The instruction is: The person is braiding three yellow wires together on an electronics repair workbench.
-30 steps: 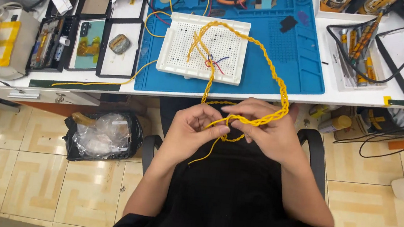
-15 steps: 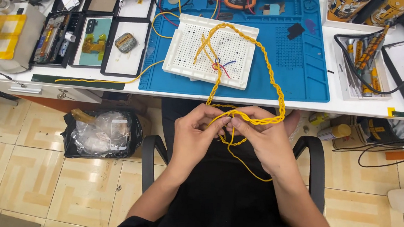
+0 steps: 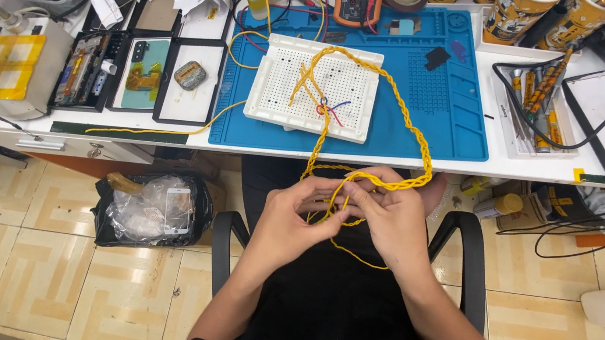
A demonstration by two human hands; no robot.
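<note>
1. Our left hand (image 3: 290, 217) and right hand (image 3: 386, 219) meet over the lap, below the desk's (image 3: 525, 165) front edge, fingers pinching strands of thin yellow wire (image 3: 344, 196).
2. Done: a plaited yellow wire braid (image 3: 414, 125) arcs from the white perforated breadboard (image 3: 314, 86).
3. Left: loose strands trail below our hands, unplaited.

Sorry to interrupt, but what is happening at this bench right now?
A seated person is working yellow wires with both hands in their lap: the left hand and right hand pinch loose strands together. A braided length loops up onto the white breadboard, which sits on a blue mat.
</note>
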